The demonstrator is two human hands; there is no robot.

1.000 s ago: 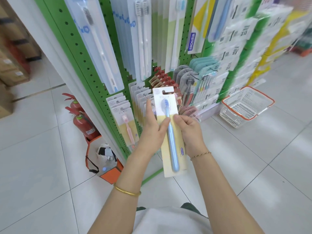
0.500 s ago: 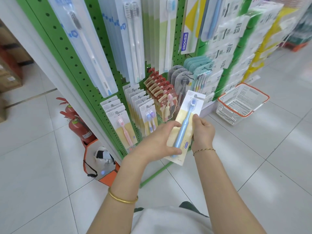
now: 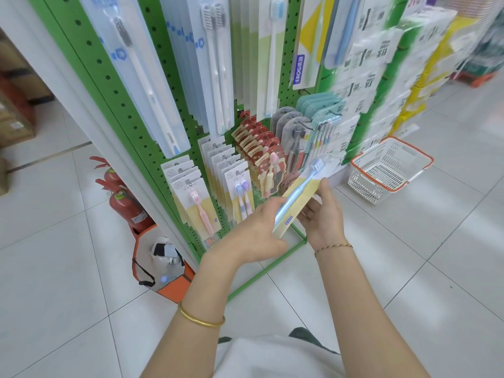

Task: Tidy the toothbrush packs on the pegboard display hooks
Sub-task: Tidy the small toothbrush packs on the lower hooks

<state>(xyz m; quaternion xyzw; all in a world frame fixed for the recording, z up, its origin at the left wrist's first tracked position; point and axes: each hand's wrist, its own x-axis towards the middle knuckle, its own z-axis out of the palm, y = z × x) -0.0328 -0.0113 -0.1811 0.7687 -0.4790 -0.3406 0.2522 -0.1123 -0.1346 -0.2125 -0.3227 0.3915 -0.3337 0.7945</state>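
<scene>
Hands meet just in front of the body. The left hand [image 3: 259, 230] grips the lower end of a toothbrush pack [image 3: 297, 203], fingers wrapped round its left edge, and the right hand [image 3: 324, 216] pinches the right edge with the thumb raised along the card.

The pack, a blue brush on a yellow card, is on no hook. It is held in the air, tilted with its top toward one o'clock, close before the lowest row. The two-handed hold probably steadies the thin card so its hang hole can be aimed at a hook. The hole itself is too blurred to make out.

Behind it on the green pegboard [image 3: 114, 102] hang pink brush packs [image 3: 196, 205] at ten o'clock from the hands, twin brush packs [image 3: 240, 192] at eleven, red packs [image 3: 261, 156] at twelve and grey packs [image 3: 291, 132] at one. Each row steps back so every face shows.

Farther off, a basket [image 3: 392, 170] sits on the floor at two o'clock, and fire extinguishers [image 3: 128, 205] stand at nine o'clock beside the stand's foot.
</scene>
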